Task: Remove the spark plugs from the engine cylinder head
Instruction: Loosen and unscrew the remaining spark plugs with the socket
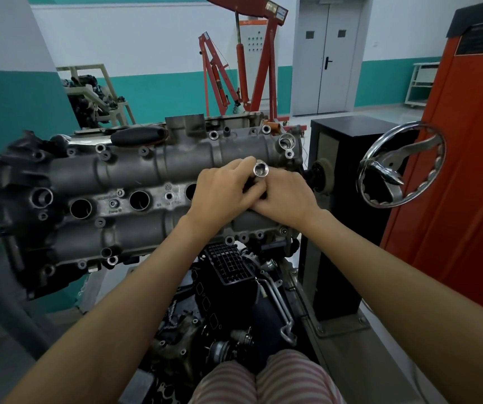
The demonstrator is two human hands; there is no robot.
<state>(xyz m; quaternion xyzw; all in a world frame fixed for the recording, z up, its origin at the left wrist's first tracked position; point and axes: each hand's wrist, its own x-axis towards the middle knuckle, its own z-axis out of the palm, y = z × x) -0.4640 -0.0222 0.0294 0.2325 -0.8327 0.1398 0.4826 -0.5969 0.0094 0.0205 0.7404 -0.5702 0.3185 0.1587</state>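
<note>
Both hands meet over the right end of the engine head, which sits on its stand. The left hand and right hand are curled together round a shiny socket standing upright there. Three open plug holes show to the left. A steel handwheel stands at right.

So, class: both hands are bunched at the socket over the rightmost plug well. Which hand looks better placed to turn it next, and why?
Probably the left hand: its fingers curl round the socket just below the open end. The right hand lies lower, beside it, seemingly steadying.
</note>
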